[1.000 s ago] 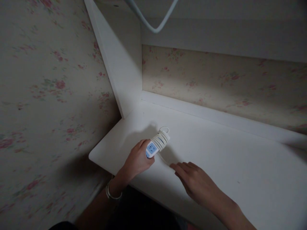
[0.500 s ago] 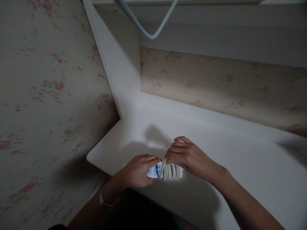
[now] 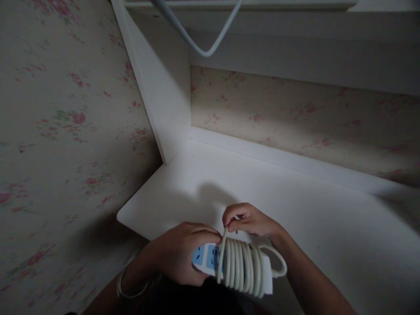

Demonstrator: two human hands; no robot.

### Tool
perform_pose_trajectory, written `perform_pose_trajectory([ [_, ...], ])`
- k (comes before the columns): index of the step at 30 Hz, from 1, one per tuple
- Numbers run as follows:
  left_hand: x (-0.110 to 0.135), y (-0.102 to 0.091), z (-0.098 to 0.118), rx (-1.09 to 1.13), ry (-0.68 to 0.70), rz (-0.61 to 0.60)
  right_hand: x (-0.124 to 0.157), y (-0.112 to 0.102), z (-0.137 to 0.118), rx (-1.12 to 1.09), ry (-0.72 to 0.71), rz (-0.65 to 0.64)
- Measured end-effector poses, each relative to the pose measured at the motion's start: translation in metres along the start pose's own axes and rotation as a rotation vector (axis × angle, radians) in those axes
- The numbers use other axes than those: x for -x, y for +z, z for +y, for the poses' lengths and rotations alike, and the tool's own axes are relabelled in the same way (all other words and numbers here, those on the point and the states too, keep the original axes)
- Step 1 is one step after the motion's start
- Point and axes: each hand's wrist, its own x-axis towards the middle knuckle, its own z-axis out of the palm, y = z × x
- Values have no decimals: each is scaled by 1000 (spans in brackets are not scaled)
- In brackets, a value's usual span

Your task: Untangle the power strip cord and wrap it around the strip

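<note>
My left hand is wrapped round the left end of a white and blue power strip, its sockets facing up. A cream cord is wound round the strip in several side-by-side turns, and a loop of it sticks out past the right end. My right hand pinches the cord at the leftmost turn, just above the strip and close to my left thumb. The strip is held above the desk's front edge. The plug cannot be made out.
The white desk spreads beneath and beyond my hands. A white side panel rises at the left beside the flowered wall. Overhead, a bent pale tube or cable hangs below a shelf.
The power strip and both hands have come closer to me and lower in view. My right hand has shifted from over the turns to pinch the cord; the coil and end loop show more fully.
</note>
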Motion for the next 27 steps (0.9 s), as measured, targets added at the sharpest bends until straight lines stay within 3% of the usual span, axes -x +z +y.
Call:
perform_pose_trajectory([
  [6,0,-3,6,176,-51,-17,10,4,12,-24,-105,138],
  [11,-3,0,7,207,76,35,8,14,18,-175,-160,192],
  [16,-3,4,7,99,160,162,9,34,17,-402,-27,256],
  [19,-4,5,5,100,179,173,10,44,18,-518,15,355],
  [23,-4,9,0,149,132,177,11,53,24,-564,88,445],
  [27,-5,14,-6,179,81,249,22,66,34,-827,126,508],
])
